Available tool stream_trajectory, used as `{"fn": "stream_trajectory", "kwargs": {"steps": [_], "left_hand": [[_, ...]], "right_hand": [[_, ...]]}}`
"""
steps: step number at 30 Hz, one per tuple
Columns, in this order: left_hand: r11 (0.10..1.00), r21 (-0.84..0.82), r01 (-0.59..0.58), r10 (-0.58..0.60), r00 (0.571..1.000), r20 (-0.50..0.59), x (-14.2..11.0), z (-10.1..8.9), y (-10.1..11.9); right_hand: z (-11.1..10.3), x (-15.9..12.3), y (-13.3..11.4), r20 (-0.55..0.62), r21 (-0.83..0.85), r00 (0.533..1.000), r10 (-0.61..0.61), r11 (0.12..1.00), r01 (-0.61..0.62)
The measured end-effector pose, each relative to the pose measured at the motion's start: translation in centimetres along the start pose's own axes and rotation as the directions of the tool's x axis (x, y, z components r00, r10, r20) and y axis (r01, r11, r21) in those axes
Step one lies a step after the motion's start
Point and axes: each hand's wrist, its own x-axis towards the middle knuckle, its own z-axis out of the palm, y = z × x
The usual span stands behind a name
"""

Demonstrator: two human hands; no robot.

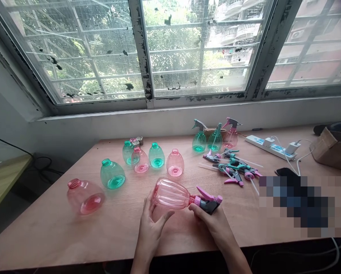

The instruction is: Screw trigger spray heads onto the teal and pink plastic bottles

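Observation:
A pink clear spray bottle (172, 194) lies on its side in the air between my hands, its base to the left. My left hand (153, 217) cups the body near the base, thumb below it. At the neck, my right hand (208, 219) grips around the pink collar and the black-and-pink spray head (209, 203), which sits on the bottle mouth. Open-mouthed bottles stand beyond and to the left: a pink one (175, 163), a green one (156, 156), another green one (112, 175) and a larger-looking pink one (84, 198). Loose spray heads (234, 167) lie piled to the right.
Several bottles with heads fitted, including a green one (199, 139), stand by the wall. A white power strip (270, 147) with plugged chargers and a cardboard box (334, 148) lie at the right. A blurred dark patch (301, 205) covers the table's right front.

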Motion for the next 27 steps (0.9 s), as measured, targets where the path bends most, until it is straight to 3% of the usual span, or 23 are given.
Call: {"fn": "stream_trajectory", "kwargs": {"steps": [3, 8, 13, 18, 24, 27], "left_hand": [[0.999, 0.032, 0.007, -0.008, 1.000, 0.009, 0.0, -0.1, -0.1], [0.996, -0.075, 0.042, -0.045, 0.998, -0.032, 0.2, -0.4, -0.7], [1.000, -0.011, 0.000, 0.000, 1.000, 0.028, 0.2, -0.5, -0.7], [0.999, 0.050, 0.001, -0.004, 0.998, 0.057, -0.1, -0.4, -0.5], [0.997, -0.057, 0.053, -0.058, 0.996, -0.072, 0.4, -0.5, -1.5], [0.999, -0.033, 0.042, -0.042, 0.999, 0.014, 0.6, -0.8, -1.6]], "right_hand": [[0.1, -0.1, -0.1, 0.023, 0.013, 1.000, 0.007, 1.000, -0.007], [0.3, -0.2, -0.5, 0.095, -0.018, 0.995, -0.036, 0.999, 0.038], [-0.1, 0.1, 0.3, 0.010, 0.024, 1.000, 0.016, 1.000, -0.016], [-0.1, 0.3, 1.1, -0.016, 0.041, 1.000, -0.004, 0.999, 0.005], [0.3, 0.2, 1.1, 0.008, 0.014, 1.000, -0.016, 1.000, 0.016], [0.1, 0.3, 1.2, -0.021, 0.008, 0.999, 0.025, 1.000, -0.025]]}}
